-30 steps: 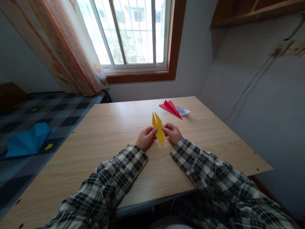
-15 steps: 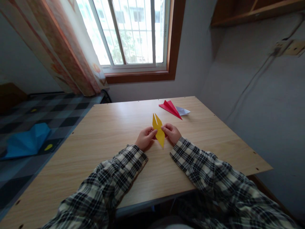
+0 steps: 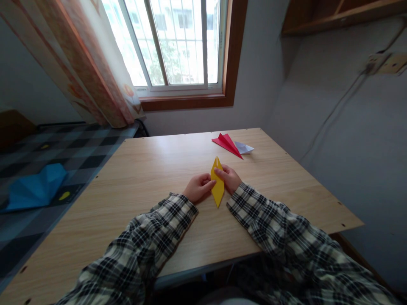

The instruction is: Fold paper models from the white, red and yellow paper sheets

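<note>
Where the pale wood-grain table (image 3: 133,199) meets the grey wall on my right and ends at the near edge under my plaid sleeves, I have wide bare board to the left of the hands and a narrower strip to the right. Its far edge stops short of the wall below the barred window with the brown wooden frame (image 3: 178,46); a patterned orange curtain (image 3: 79,63) hangs beside it. Off the table's left side lies a dark checked floor or mat (image 3: 47,152) with a crumpled blue sheet (image 3: 34,188) on it, well apart from the work. Near the far right corner sits a folded red paper plane (image 3: 228,144), touching or overlapping a smaller white folded paper (image 3: 245,148). At mid-table my left hand (image 3: 197,187) is curled, fingertips pinching the left edge of the narrow yellow diamond-shaped folded paper (image 3: 218,186); my right hand (image 3: 229,178) pinches its upper right side. That paper stands between both hands, its lower point at the board, its split tip pointing toward the window
</note>
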Available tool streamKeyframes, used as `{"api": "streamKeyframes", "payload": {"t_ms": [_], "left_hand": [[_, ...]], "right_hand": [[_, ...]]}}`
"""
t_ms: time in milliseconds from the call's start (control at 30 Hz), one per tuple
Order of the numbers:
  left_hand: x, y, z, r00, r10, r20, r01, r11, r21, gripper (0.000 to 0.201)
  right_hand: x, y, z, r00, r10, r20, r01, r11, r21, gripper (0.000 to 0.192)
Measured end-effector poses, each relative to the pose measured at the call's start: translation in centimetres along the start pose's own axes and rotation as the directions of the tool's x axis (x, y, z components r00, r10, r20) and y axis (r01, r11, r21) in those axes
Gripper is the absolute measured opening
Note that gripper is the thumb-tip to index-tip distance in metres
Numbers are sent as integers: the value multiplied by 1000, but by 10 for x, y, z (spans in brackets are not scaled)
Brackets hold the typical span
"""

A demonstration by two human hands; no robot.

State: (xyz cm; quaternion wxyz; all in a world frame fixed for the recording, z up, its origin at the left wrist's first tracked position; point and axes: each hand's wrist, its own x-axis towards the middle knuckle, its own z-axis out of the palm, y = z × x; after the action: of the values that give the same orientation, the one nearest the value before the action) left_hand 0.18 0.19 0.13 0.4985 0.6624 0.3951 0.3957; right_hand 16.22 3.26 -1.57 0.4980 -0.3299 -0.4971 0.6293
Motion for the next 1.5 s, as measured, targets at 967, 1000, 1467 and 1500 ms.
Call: {"api": "streamKeyframes", "payload": {"t_ms": [967, 1000, 1467, 1500], "left_hand": [[5, -14, -3, 998, -14, -56, -8, 930, -368, 31], [5, -14, -3, 998, -13, -58, -9, 929, -369, 30], [6, -12, -4, 983, 63, -172, -113, 949, -295, 25], [6, -11, -4, 979, 72, -192, -125, 952, -281, 25]], "right_hand": [[-8, -10, -2, 925, 278, 258, -267, 961, -79, 49], [-8, -10, -3, 926, 275, 259, -264, 961, -79, 48], [-8, -10, -2, 940, 227, 255, -217, 974, -70, 51], [-8, -11, -1, 942, 215, 258, -204, 977, -67, 53]]}}
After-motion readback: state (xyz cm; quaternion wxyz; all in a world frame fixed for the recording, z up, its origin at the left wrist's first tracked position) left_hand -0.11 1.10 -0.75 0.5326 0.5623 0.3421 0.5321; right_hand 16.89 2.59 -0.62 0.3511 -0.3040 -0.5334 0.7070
